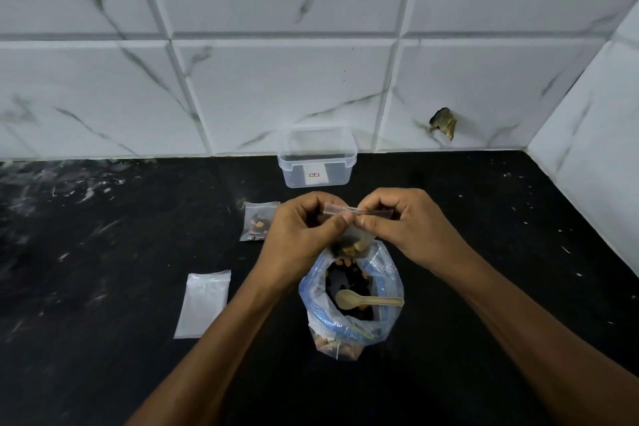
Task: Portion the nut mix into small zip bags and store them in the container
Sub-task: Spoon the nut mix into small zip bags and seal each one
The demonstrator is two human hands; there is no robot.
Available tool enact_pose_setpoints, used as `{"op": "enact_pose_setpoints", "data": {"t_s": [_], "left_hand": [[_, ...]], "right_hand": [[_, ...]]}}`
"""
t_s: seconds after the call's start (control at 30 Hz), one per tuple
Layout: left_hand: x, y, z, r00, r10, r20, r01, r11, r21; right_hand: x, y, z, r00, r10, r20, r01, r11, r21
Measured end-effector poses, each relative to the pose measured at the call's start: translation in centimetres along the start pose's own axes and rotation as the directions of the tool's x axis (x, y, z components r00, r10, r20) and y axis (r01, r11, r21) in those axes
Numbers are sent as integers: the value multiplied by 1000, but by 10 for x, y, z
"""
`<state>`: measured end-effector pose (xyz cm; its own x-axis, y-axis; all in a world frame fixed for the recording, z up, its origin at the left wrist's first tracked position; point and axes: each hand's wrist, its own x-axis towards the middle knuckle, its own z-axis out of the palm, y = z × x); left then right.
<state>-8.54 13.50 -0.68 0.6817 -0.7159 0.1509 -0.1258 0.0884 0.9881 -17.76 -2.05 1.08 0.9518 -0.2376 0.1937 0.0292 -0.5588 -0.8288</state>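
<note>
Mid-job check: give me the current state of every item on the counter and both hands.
Held small bag: holds nuts, top strip pinched.
Left hand: pinching the strip.
Right hand: pinching the strip.
Big nut bag: open, upright.
Spoon: resting inside it.
Filled small bag: lying flat.
Empty bags: flat, unused.
Container: lidless, empty.

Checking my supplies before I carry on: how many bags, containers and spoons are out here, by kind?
Small zip bags: 3 (held filled bag, filled bag on counter, empty bag)
Large nut mix bag: 1
Clear container: 1
Spoon: 1
Total: 6
</note>
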Motion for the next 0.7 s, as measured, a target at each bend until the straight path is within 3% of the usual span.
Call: {"op": "enact_pose_setpoints", "data": {"t_s": [0.27, 0.43, 0.7], "left_hand": [[2, -7, 0, 999, 33, -35, -28, 993, 115], [2, -4, 1, 1000, 14, -5, -13, 994, 105], [-1, -4, -3, 999, -10, -51, 15, 996, 93]], "right_hand": [[-1, -1, 2, 1000, 16, -18, -15, 999, 34], [-1, -2, 2, 1000, -2, -21, 1, 999, -39], [-5, 3, -6, 995, 97, -9, -96, 995, 34]]}}
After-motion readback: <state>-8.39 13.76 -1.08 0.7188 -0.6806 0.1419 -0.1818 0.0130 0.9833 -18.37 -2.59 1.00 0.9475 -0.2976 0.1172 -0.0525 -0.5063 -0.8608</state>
